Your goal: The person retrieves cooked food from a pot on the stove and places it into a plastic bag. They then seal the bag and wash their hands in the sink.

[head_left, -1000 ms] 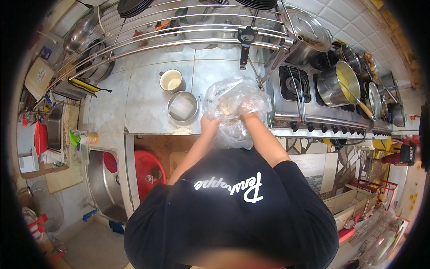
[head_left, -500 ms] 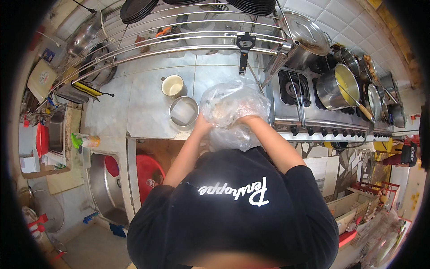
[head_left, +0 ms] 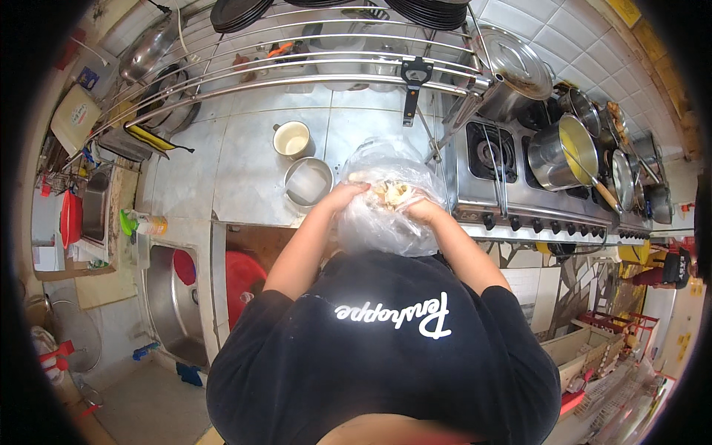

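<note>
Left hand [head_left: 351, 196] clamped on the left rim of a clear plastic bag [head_left: 386, 233], right hand [head_left: 424, 211] apart from it at the bag's right side, fingers partly hidden, can't tell if gripping. Bag open at near edge of tiled counter [head_left: 248, 178], pale food pieces [head_left: 395, 193] showing between hands. Steel bowl [head_left: 302, 202] just left, cream mug [head_left: 294, 143] far side of bowl, stove [head_left: 461, 194] right.

Counter [head_left: 245, 170] brightly lit; pale glare on plastic bag [head_left: 386, 233], highlights on steel pot [head_left: 547, 165]. Strong fisheye bending toward black rim. Lower edge locally blurred.
</note>
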{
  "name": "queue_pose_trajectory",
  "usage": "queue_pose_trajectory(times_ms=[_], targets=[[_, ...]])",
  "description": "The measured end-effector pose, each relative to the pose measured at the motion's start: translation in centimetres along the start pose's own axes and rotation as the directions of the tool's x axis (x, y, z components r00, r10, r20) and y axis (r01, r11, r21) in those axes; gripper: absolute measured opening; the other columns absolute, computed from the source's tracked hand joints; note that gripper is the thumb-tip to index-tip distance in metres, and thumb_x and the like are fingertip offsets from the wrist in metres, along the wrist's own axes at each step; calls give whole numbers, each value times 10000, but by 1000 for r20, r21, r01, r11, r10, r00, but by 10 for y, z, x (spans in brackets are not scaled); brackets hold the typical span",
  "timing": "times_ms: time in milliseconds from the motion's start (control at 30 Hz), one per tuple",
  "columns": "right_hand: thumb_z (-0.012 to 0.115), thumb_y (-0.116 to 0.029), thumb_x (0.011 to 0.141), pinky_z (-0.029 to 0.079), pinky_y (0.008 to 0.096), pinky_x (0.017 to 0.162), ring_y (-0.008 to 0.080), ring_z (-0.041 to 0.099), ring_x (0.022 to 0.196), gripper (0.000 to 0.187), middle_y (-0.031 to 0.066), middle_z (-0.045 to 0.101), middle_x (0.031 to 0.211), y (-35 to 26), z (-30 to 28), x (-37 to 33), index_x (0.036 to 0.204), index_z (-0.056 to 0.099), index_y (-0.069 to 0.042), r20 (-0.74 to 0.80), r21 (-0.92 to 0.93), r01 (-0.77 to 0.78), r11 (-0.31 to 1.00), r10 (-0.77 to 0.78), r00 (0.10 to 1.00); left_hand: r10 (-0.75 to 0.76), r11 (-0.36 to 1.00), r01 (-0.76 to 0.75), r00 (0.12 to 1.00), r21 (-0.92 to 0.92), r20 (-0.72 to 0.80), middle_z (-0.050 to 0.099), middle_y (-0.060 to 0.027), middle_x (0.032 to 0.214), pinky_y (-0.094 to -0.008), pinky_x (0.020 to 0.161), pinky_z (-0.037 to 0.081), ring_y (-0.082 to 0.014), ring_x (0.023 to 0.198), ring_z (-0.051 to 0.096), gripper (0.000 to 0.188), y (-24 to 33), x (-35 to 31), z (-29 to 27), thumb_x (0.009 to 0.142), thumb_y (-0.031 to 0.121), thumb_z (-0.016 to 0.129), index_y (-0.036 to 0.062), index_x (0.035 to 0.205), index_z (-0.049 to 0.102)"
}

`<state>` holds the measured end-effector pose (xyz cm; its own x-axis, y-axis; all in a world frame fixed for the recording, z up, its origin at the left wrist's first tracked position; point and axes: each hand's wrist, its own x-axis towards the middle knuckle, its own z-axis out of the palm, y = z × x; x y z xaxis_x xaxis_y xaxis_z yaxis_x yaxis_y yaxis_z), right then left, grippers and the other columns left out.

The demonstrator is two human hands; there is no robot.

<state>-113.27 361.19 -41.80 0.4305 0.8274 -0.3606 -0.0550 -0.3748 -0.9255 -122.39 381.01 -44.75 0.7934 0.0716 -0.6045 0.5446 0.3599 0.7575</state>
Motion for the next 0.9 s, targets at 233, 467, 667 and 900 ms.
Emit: queue_pose_trajectory(times_ms=[233, 467, 667, 900], targets=[[641, -273, 811, 380, 305, 996, 218, 513, 1147, 461, 111, 565, 1231, 60, 14, 0, 1208, 563, -51, -194, -509, -48, 860, -60, 979, -40, 998, 42, 999, 42, -35, 630, -133, 1071, -348, 788, 520, -229, 919, 637, 388, -20, 18, -7, 796, 165, 643, -24, 1130, 586], [590, -423, 795, 467, 400, 786, 326, 596, 846, 373, 158, 644, 887, 51, 27, -27, 894, 656, -70, -156, -711, 91, 697, -283, 946, 140, 977, -112, 979, 181, -151, 656, -104, 1018, -316, 796, 482, -192, 923, 622, 395, -38, 11, -7, 730, 166, 710, -7, 1076, 629], [636, -337, 761, 477, 385, 774, 323, 596, 858, 308, 151, 641, 910, 29, 14, -53, 907, 646, -66, -178, -562, 14, 827, -137, 974, 220, 969, -192, 957, 158, -189, 655, -118, 985, -326, 753, 494, -199, 868, 633, 399, -19, 2, 11, 704, 144, 694, -20, 1062, 627], [666, -238, 750, 488, 338, 790, 242, 616, 883, 277, 116, 651, 943, 51, 5, -58, 955, 641, -54, -222, -115, 78, 990, -102, 970, 247, 944, -169, 931, 284, -268, 649, -130, 907, -338, 679, 498, -223, 779, 631, 386, -34, 38, 3, 686, 132, 652, -57, 1021, 619]])
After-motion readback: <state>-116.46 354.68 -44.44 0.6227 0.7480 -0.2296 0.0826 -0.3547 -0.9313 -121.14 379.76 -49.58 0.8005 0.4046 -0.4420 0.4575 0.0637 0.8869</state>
